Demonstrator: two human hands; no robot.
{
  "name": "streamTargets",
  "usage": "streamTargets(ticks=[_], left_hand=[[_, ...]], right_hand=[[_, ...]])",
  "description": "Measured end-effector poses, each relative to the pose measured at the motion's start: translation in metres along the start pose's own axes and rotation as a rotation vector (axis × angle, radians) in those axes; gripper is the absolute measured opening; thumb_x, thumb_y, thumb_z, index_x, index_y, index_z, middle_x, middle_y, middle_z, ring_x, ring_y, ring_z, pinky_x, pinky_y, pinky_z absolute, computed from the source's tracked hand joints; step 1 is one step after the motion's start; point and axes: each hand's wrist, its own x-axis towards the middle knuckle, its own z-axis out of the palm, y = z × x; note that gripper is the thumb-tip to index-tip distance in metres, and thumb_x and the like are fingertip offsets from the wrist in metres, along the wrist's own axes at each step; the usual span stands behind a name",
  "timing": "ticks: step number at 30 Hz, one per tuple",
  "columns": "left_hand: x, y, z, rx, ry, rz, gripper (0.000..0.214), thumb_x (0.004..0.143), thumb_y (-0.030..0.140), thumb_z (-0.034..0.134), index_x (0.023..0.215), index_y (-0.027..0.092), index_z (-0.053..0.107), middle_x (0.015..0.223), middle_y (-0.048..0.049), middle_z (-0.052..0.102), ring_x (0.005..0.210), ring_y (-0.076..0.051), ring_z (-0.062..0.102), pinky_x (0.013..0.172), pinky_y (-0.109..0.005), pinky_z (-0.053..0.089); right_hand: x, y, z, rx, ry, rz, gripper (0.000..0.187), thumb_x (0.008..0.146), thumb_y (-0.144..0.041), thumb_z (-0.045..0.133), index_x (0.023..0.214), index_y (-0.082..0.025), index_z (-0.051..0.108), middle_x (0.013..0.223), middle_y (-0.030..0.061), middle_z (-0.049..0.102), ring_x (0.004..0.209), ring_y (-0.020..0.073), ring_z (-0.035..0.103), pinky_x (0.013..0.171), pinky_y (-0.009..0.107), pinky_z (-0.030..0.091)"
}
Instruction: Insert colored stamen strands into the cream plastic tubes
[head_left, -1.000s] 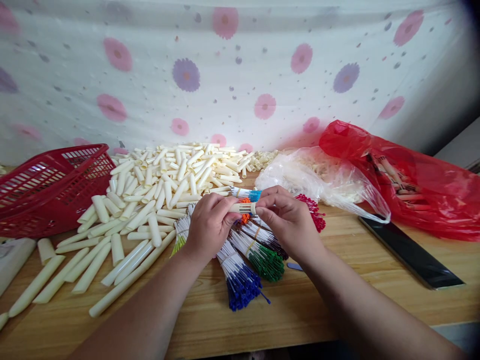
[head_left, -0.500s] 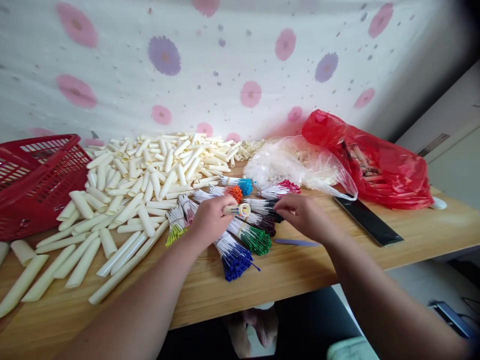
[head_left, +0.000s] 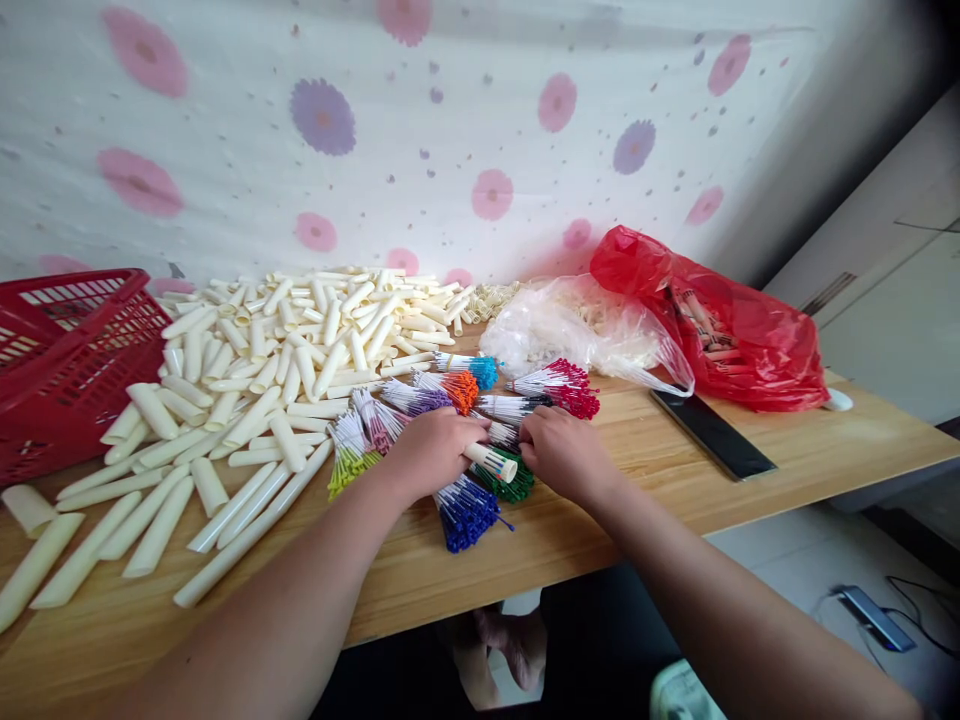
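Observation:
My left hand [head_left: 439, 450] is closed round a cream multicolour pen barrel [head_left: 491, 462], its round end pointing right and towards me, with small coloured marks in its side. Close beside it, my right hand [head_left: 559, 445] has its fingers bent together over the dark-tipped refills [head_left: 501, 434]; what they pinch is hidden. Around both hands lie bundles of thin white refills with coloured tips: blue [head_left: 471, 515], green [head_left: 517, 485], black [head_left: 517, 404], red [head_left: 562, 385], orange [head_left: 459, 388], light blue [head_left: 476, 372], purple [head_left: 420, 398], pink [head_left: 381, 420] and yellow-green [head_left: 349, 460].
A large heap of cream tubes [head_left: 300, 340] spreads to the left, beside a red basket [head_left: 67, 370]. Behind the bundles lies a clear plastic bag [head_left: 570, 325] of small pale parts. Right of it are a red bag [head_left: 750, 340] and a black phone [head_left: 712, 432] on the wooden table [head_left: 652, 540].
My right hand has moved left and down, closer to my left hand. The barrel has come lower and now tilts towards me. The whole view has shifted slightly.

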Motion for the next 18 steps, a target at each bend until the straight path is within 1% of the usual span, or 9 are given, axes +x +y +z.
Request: streamTargets(ticks=[2,5,10,13,16,18], left_hand=[[0.000,0.001,-0.001,0.004,-0.009,-0.019,0.028,0.078,0.012,0.053,0.091,0.027,0.073,0.110,-0.0022,0.071,0.079,-0.021,0.061,0.071,-0.032,0.046],[0.000,0.004,-0.003,-0.005,-0.015,-0.051,0.027,0.077,0.012,0.053,0.090,0.027,0.073,0.106,-0.0035,0.071,0.076,-0.020,0.059,0.068,-0.031,0.045],[0.000,0.006,-0.004,0.005,-0.012,-0.093,0.025,0.079,0.016,0.053,0.091,0.026,0.072,0.086,-0.0062,0.071,0.077,-0.022,0.060,0.067,-0.031,0.044],[-0.001,0.006,-0.004,-0.017,-0.002,-0.121,0.025,0.079,0.017,0.055,0.093,0.027,0.072,0.081,-0.0059,0.069,0.077,-0.021,0.060,0.069,-0.031,0.045],[-0.001,0.006,-0.004,-0.049,0.010,-0.158,0.022,0.077,0.017,0.056,0.088,0.027,0.072,0.080,-0.0060,0.069,0.076,-0.021,0.060,0.070,-0.031,0.045],[-0.001,0.006,-0.004,-0.062,0.008,-0.176,0.019,0.076,0.018,0.057,0.084,0.026,0.072,0.079,-0.0056,0.069,0.075,-0.021,0.059,0.070,-0.030,0.045]], right_hand=[[0.001,0.000,0.000,0.011,-0.026,0.028,0.013,0.082,-0.021,0.053,0.084,-0.016,0.065,0.090,0.0100,0.068,0.085,0.0227,0.062,0.066,0.029,0.042],[0.000,0.000,-0.001,0.000,-0.024,0.040,0.015,0.084,-0.021,0.050,0.085,-0.015,0.064,0.090,0.0112,0.068,0.085,0.0246,0.063,0.064,0.030,0.042],[-0.003,-0.006,0.000,-0.015,-0.011,0.045,0.018,0.087,-0.017,0.045,0.088,-0.015,0.063,0.093,0.0123,0.066,0.088,0.0244,0.063,0.067,0.030,0.041],[-0.003,-0.009,0.002,-0.019,-0.003,0.057,0.017,0.086,-0.017,0.045,0.088,-0.014,0.062,0.093,0.0120,0.066,0.086,0.0235,0.063,0.065,0.029,0.040],[-0.007,-0.003,-0.003,-0.016,0.002,0.060,0.016,0.086,-0.019,0.045,0.086,-0.015,0.061,0.091,0.0106,0.067,0.082,0.0221,0.063,0.061,0.029,0.037],[-0.014,0.010,-0.012,0.005,-0.006,0.084,0.015,0.085,-0.020,0.045,0.082,-0.017,0.060,0.085,0.0083,0.067,0.076,0.0204,0.062,0.058,0.028,0.034]])
